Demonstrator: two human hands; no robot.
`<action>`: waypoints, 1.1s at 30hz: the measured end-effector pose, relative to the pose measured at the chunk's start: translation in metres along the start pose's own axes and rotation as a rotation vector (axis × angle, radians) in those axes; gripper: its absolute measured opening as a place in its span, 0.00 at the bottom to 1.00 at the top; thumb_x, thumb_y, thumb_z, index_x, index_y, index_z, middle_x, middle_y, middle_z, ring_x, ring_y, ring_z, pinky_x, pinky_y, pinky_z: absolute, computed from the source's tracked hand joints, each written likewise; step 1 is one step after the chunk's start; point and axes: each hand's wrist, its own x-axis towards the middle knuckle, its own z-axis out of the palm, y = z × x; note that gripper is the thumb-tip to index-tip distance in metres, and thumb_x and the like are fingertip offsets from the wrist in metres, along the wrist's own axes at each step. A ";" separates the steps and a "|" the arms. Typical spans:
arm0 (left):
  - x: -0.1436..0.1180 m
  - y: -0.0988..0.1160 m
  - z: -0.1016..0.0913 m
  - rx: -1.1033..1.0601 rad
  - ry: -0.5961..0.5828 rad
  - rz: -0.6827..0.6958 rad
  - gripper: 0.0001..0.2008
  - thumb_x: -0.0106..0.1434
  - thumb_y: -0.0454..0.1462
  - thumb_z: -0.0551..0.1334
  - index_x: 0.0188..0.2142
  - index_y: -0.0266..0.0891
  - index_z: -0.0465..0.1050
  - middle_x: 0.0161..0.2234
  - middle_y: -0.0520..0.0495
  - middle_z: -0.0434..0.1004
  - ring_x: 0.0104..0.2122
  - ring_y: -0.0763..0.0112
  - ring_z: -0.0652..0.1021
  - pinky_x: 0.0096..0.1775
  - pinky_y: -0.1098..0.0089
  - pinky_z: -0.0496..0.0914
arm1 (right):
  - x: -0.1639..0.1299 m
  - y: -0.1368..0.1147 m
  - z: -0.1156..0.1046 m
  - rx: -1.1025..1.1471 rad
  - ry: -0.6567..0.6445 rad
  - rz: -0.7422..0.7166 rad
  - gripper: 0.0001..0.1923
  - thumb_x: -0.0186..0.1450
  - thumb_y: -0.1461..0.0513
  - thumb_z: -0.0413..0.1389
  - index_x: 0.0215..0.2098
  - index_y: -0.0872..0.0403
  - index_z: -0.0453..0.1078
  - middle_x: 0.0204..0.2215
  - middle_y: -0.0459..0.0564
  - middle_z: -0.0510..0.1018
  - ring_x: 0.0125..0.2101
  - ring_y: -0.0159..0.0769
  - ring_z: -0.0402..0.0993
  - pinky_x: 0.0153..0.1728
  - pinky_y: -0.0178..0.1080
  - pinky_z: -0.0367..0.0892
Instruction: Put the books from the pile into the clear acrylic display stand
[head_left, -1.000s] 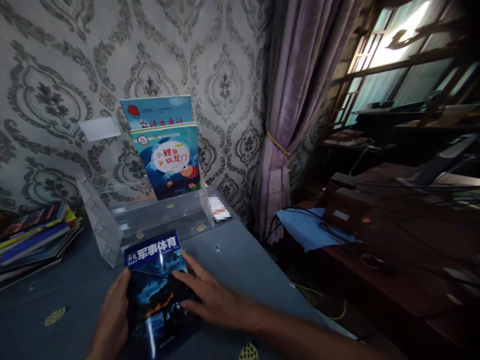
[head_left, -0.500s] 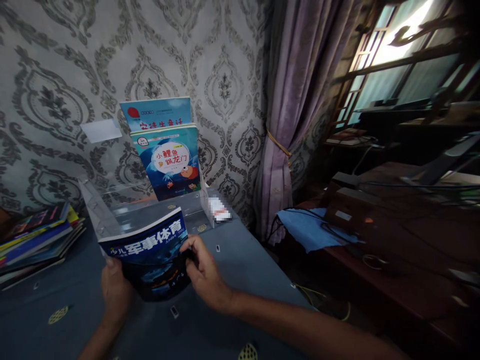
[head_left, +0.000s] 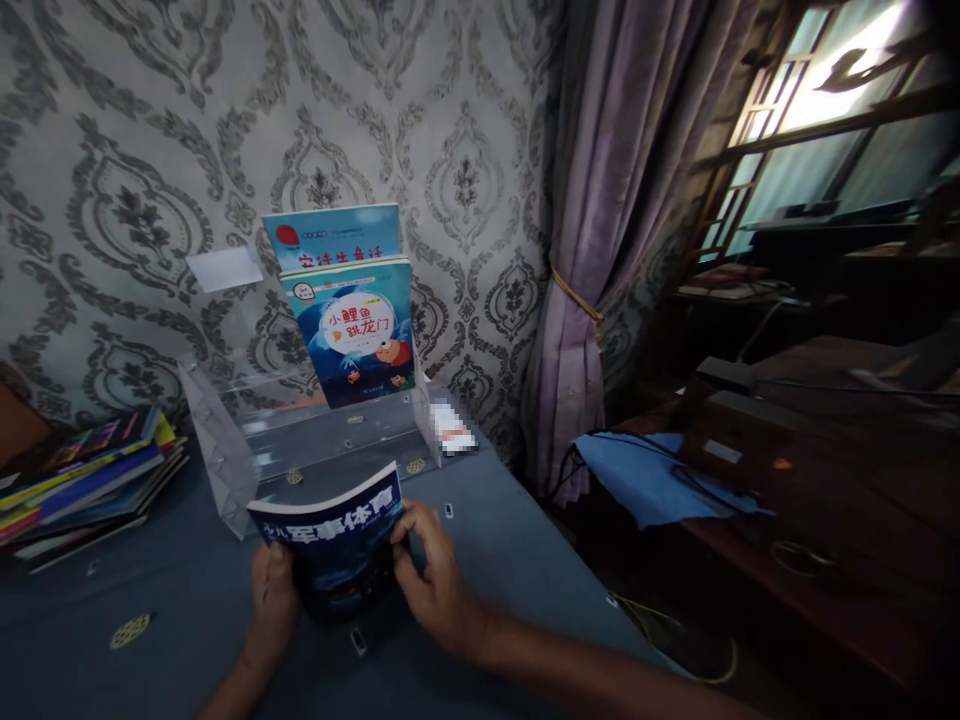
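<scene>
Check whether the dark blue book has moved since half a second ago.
Yes: the dark blue book has shifted rightward and lower in view, judged against the clear stand.

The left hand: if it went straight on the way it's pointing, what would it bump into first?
Beyond the dark blue book that it holds, the left hand would probably meet the clear stand first, though depth is hard to judge from this one view.

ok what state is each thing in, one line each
dark blue book: bowed, held from both sides
left hand: gripping its left edge
right hand: gripping its right edge
clear rack: standing, partly filled
orange-fish book: closed, propped in the rack
book stack: edges uneven
curtain: tied back
</scene>
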 end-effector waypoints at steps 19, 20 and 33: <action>0.036 0.061 -0.040 0.138 -0.643 -0.045 0.40 0.56 0.63 0.65 0.61 0.44 0.70 0.59 0.42 0.75 0.58 0.47 0.74 0.54 0.57 0.75 | 0.009 0.005 -0.003 -0.089 -0.003 0.025 0.09 0.66 0.68 0.49 0.42 0.51 0.66 0.32 0.43 0.73 0.28 0.31 0.68 0.30 0.33 0.63; 0.036 0.064 -0.043 0.168 -0.683 -0.046 0.41 0.56 0.63 0.64 0.63 0.45 0.68 0.59 0.41 0.74 0.54 0.48 0.76 0.48 0.58 0.78 | 0.008 0.006 -0.003 -0.094 -0.003 0.042 0.10 0.66 0.68 0.49 0.42 0.51 0.66 0.32 0.43 0.73 0.27 0.30 0.67 0.30 0.33 0.62; 0.032 0.065 -0.037 0.174 -0.693 0.004 0.44 0.56 0.60 0.64 0.66 0.44 0.60 0.52 0.40 0.75 0.37 0.58 0.77 0.32 0.63 0.77 | 0.008 0.005 -0.003 0.032 0.022 0.213 0.09 0.70 0.63 0.50 0.48 0.50 0.61 0.30 0.43 0.74 0.28 0.33 0.72 0.32 0.36 0.66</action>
